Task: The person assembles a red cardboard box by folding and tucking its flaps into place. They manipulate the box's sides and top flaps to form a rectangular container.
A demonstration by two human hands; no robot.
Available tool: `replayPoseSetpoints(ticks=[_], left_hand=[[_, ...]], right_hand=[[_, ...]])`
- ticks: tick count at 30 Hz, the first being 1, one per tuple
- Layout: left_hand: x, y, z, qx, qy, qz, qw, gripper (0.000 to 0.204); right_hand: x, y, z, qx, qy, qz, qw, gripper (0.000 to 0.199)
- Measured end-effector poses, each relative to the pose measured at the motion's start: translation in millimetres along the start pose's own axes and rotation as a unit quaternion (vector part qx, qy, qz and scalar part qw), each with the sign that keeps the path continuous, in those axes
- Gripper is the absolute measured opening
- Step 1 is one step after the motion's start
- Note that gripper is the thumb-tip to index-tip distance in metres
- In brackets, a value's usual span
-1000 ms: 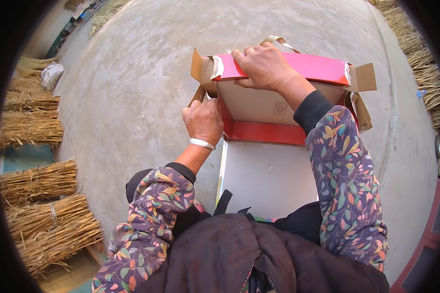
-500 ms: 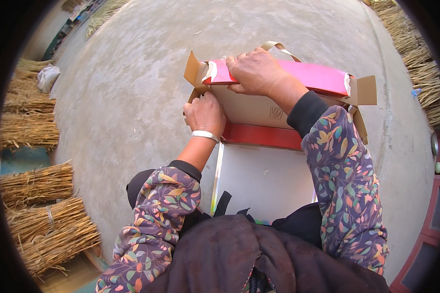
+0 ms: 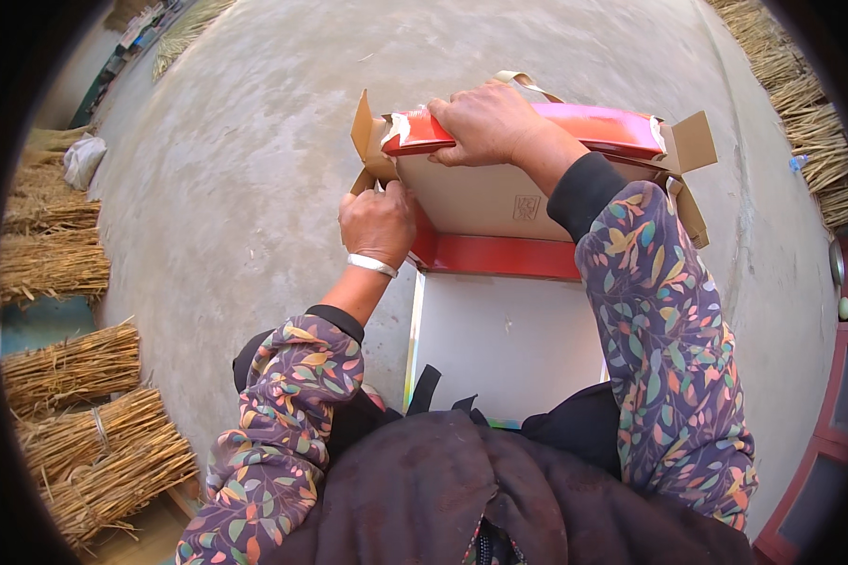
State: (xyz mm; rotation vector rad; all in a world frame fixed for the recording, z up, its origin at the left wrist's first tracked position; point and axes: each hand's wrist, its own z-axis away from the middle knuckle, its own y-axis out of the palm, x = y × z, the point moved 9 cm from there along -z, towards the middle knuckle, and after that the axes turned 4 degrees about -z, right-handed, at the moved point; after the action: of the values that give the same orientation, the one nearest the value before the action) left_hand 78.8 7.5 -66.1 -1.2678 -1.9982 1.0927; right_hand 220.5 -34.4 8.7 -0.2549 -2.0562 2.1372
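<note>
A red cardboard gift box (image 3: pixel 509 254) stands in front of me with its brown inner side facing me and its flaps spread at both ends. My right hand (image 3: pixel 495 124) grips the red upper edge of the box, fingers over the top and thumb underneath. At the left end, my left hand (image 3: pixel 379 223) is closed on the box's side by a brown flap (image 3: pixel 363 127); its fingertips are partly hidden. Behind my right hand a cream strap handle (image 3: pixel 528 85) loops up. White torn paper (image 3: pixel 398 132) shows at the box's corner. Below the box lies a flat white board (image 3: pixel 509 339), close to my lap.
Bundles of dry straw (image 3: pixel 113 461) are stacked along the left, with a white plastic bag (image 3: pixel 84 160) by them. More straw (image 3: pixel 810 104) lines the far right. A red-framed cabinet (image 3: pixel 834 414) stands at the lower right. The floor (image 3: pixel 254 169) is grey concrete.
Both hands have shifted slightly left, and the box's top has tipped a little, its red edge now looking darker. Each hand keeps its hold.
</note>
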Motion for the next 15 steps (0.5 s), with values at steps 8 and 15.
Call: replayPoseSetpoints(ticks=[8,15], left_hand=[[-11,-7,2,0.012,0.035,0.011,0.999,0.023],[-23,-8,7,0.015,0.058,0.023,0.998,0.025]], right_hand=[[-10,-1,8,-0.014,0.001,-0.055,0.998,0.052],[-19,12,15,0.068,0.020,-0.088,0.994,0.063]])
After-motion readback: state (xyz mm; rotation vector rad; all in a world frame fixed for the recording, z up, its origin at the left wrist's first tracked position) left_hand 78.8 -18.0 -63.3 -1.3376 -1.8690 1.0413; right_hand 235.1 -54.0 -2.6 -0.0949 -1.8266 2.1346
